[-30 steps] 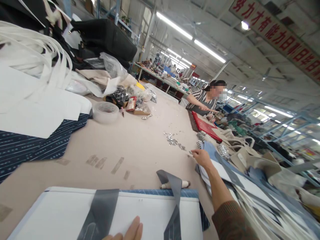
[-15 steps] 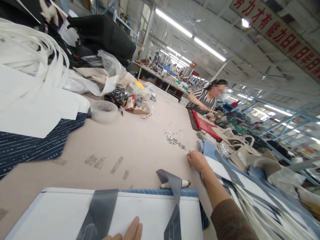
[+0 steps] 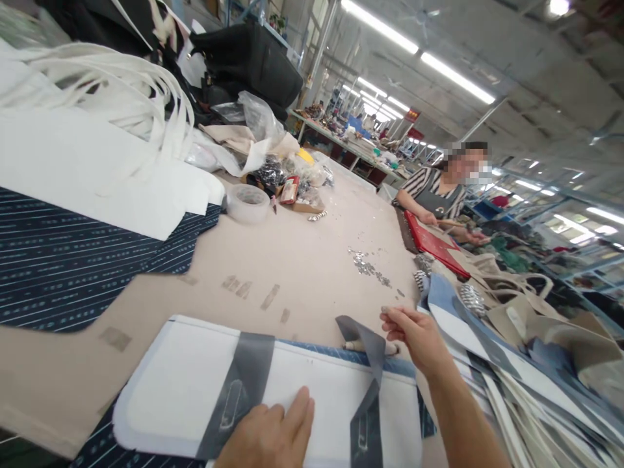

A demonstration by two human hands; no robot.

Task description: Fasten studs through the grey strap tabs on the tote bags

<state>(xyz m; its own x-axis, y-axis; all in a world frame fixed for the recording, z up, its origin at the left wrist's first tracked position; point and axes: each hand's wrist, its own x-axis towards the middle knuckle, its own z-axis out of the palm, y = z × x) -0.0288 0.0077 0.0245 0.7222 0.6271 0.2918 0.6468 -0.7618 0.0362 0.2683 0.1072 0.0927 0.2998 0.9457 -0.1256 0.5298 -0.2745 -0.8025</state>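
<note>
My left hand point(image 3: 273, 432) lies with fingers stretched out on a white bag panel point(image 3: 302, 374), which has rounded corners and two grey straps. A stitched slot outline marks the left grey strap point(image 3: 251, 370). The right strap point(image 3: 373, 357) has its loose upper end folded up and twisted. Above that panel's right end, my right hand point(image 3: 412, 335) is pinched, thumb against fingers. A tiny grey piece point(image 3: 385, 310) shows at its fingertips, too small to name surely. Behind the strap lies a pale thread spool point(image 3: 390, 349), partly hidden. Small silvery metal pieces point(image 3: 368, 268) lie scattered beyond my right hand.
A roll of clear tape point(image 3: 247, 203) and bagged hardware sit at the far left. White panels point(image 3: 97, 169) and dark patterned fabric point(image 3: 73, 273) are piled on the left. More blue-and-white panels point(image 3: 463, 331) lie at right. A co-worker point(image 3: 439, 195) works beyond a red board point(image 3: 433, 244).
My right hand has drawn back from near the metal pieces to above the panel's right end, fingers pinched. The view has turned left and down, showing more of my left hand and the panel.
</note>
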